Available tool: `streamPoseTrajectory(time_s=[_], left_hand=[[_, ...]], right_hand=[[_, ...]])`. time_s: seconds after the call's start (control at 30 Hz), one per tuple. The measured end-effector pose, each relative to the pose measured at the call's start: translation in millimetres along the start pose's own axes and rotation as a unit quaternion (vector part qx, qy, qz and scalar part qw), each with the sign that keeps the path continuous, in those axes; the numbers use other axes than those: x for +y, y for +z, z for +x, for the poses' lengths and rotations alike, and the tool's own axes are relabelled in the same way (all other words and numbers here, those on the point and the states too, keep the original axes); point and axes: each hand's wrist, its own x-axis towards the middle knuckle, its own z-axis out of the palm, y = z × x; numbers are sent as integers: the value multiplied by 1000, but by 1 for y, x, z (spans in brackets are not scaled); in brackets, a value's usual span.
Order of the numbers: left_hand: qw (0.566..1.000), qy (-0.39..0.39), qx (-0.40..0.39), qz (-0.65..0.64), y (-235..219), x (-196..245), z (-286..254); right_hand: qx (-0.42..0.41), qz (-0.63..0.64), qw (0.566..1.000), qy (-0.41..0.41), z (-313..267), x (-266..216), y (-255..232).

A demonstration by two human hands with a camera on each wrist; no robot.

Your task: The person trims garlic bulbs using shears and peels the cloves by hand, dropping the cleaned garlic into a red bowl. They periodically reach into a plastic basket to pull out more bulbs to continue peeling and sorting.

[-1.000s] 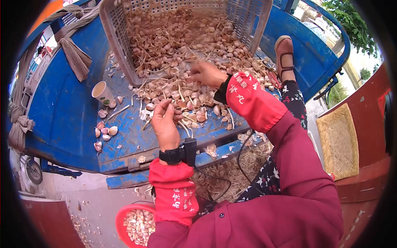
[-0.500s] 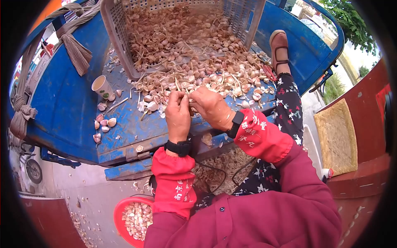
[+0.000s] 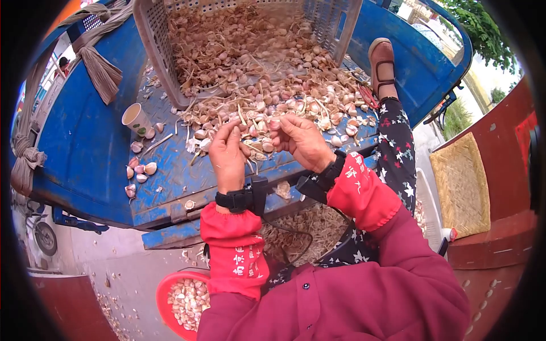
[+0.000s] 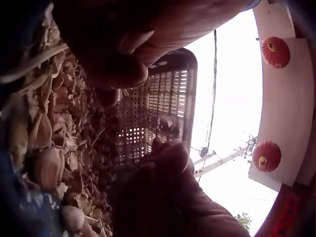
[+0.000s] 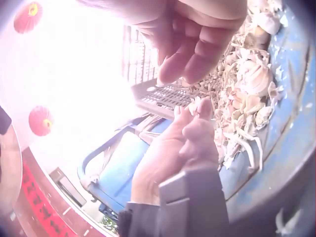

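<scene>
My left hand (image 3: 226, 162) is over the front of the garlic heap (image 3: 259, 108), thumb and fingers drawn together. Between its fingertips a small pale piece of garlic (image 5: 194, 105) shows in the right wrist view. A short way to the right, my right hand (image 3: 304, 143) has curled fingers and pinches a pinkish garlic clove (image 3: 276, 121) at its fingertips. The hands face each other with a gap between. In the left wrist view the left hand's thumb and fingers nearly meet above, and the right hand (image 4: 170, 182) is a dark shape below.
A tipped plastic crate (image 3: 157, 54) spills garlic onto the blue truck bed (image 3: 170, 193). Left of the heap lie a tilted paper cup (image 3: 135, 118) and several loose cloves (image 3: 140, 169). Below, a red basin (image 3: 165, 301) holds cloves. A woven mat (image 3: 460, 184) is at right.
The right hand came from the heap to meet the left hand half a second ago. Now the two hands have drawn apart, left hand leftward, right hand rightward.
</scene>
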Motion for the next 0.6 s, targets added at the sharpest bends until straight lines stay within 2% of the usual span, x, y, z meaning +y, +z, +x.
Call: streamPoseTrajectory(time_s=[0.07,0.13,0.17,0.2,0.27,0.3,0.33,0.4,0.43,0.5,0.53,0.6], left_hand=[[1000,-13,-16,-8,4,-3,-6],[995,-41,-86,-25,14,-3,-10],[992,-45,-115,-41,13,-8,-10],[991,-45,-116,-45,12,-12,-8],[978,-88,-66,-175,7,-16,-3],[959,-122,-60,-249,2,-17,-1],[958,-119,-62,-252,-1,-16,1],[912,-199,-23,-359,-6,-16,4],[901,-196,-44,-385,-11,-23,7],[910,-184,-35,-370,-10,-23,8],[920,-172,-25,-352,-10,-23,8],[929,-158,-30,-332,-11,-24,8]], right_hand=[[18,8,1000,3,1,3,2],[25,-93,995,21,3,4,3],[-5,-158,987,23,4,3,5],[-3,-161,987,23,10,-4,3],[32,-337,941,6,39,-26,-7],[69,-463,882,-54,57,-35,-20],[104,-579,800,-116,78,-42,-39],[94,-738,643,-179,120,-43,-80],[91,-740,642,-180,138,-41,-90],[45,-846,529,-50,161,-36,-104],[44,-846,528,-50,169,-31,-110],[36,-883,469,-14,174,-29,-100]])
